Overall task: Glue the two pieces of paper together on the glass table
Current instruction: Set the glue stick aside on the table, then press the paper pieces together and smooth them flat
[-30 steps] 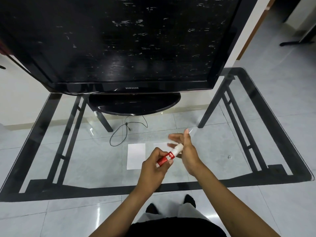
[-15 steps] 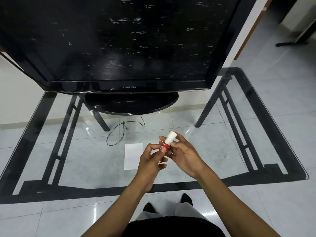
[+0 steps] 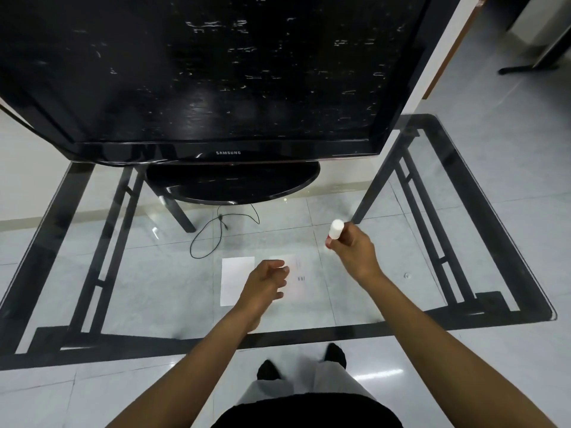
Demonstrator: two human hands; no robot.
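Two white pieces of paper lie side by side on the glass table (image 3: 309,334). The left paper (image 3: 235,279) is plain. The right paper (image 3: 299,273) carries faint marks and is partly hidden by my left hand (image 3: 266,284), which hovers over the gap between them with fingers loosely curled and nothing visible in it. My right hand (image 3: 352,247) is raised to the right of the papers and grips the glue stick (image 3: 336,227). Only the stick's white end shows above the fingers.
A large black television (image 3: 216,72) on an oval base (image 3: 231,183) fills the back of the table. A thin black cable (image 3: 216,233) loops in front of the base. The table's black frame borders the glass. My legs and feet show below the front edge.
My hands have parted. The left hand let go of the glue stick and dropped toward the papers. The right hand carried the stick up and to the right.
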